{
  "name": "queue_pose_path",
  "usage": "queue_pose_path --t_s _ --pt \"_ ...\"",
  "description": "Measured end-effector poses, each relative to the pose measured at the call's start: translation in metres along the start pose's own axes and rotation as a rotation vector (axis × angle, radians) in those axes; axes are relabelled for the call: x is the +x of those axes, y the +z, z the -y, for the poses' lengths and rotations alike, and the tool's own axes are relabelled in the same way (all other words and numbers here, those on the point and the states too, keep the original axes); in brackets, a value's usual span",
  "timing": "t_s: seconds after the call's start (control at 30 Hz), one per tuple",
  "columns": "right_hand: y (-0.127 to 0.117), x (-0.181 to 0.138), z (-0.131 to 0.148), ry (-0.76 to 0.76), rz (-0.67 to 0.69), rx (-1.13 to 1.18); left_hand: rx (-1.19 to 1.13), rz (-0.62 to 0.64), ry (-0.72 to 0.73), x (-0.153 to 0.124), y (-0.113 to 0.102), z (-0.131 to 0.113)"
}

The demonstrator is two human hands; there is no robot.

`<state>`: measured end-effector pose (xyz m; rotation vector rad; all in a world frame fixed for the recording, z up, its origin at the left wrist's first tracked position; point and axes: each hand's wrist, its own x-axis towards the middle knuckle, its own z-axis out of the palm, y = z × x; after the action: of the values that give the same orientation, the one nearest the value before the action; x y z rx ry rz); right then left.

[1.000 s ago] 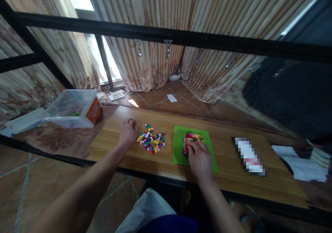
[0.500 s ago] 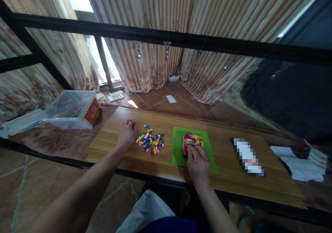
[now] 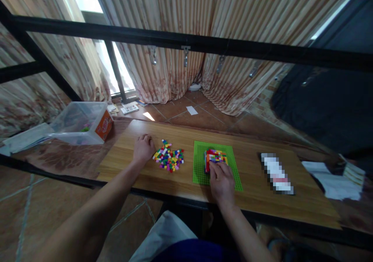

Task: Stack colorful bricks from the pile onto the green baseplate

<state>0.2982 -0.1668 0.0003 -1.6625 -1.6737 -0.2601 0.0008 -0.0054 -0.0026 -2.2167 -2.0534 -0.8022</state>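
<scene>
While a green baseplate (image 3: 201,174) is presumably steadying the toy-brick build (image 3: 215,156) right of centre, the right hand (image 3: 223,179) is touching it, the left hand (image 3: 143,148) is resting beside loose bricks (image 3: 169,159), and whether either grip is holding anything I cannot tell.

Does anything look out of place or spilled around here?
A white paper lies by itself on the floor beyond the table, perhaps dropped. The loose bricks beside the left hand look gathered rather than spilled.
</scene>
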Motion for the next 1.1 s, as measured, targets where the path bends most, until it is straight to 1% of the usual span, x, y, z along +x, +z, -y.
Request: queue_pose_path --t_s 0.17,0.27,0.37,0.43,0.5,0.6,0.67,0.77,0.93,1.1 --pt "-0.004 0.000 -0.001 0.009 0.003 0.027 0.001 0.007 -0.003 0.000 0.000 0.000" --pt "-0.006 0.000 0.002 0.029 -0.035 0.048 0.005 0.006 -0.010 0.000 0.000 -0.001" --pt "-0.006 0.001 0.015 0.060 -0.078 0.087 -0.001 0.009 -0.017 -0.001 0.000 -0.001" --pt "-0.003 0.001 0.029 0.065 -0.079 0.138 -0.008 0.009 -0.018 -0.001 0.001 -0.001" --pt "0.004 0.002 0.044 0.055 -0.021 0.187 -0.014 0.007 -0.015 -0.001 0.001 -0.001" --pt "0.020 0.004 0.064 0.053 0.144 0.218 -0.025 0.004 -0.012 -0.001 0.000 -0.001" --pt "0.031 0.007 0.072 0.068 0.238 0.218 -0.025 0.005 -0.014 -0.001 0.000 -0.001" --pt "0.044 0.015 0.076 0.082 0.344 0.200 -0.014 0.008 -0.014 -0.001 -0.001 -0.001" --pt "0.055 0.032 0.076 0.091 0.435 0.129 -0.004 0.017 -0.006 0.000 -0.001 0.000" --pt "0.058 0.035 0.077 0.078 0.459 0.057 0.000 0.012 -0.007 0.000 0.000 0.000"
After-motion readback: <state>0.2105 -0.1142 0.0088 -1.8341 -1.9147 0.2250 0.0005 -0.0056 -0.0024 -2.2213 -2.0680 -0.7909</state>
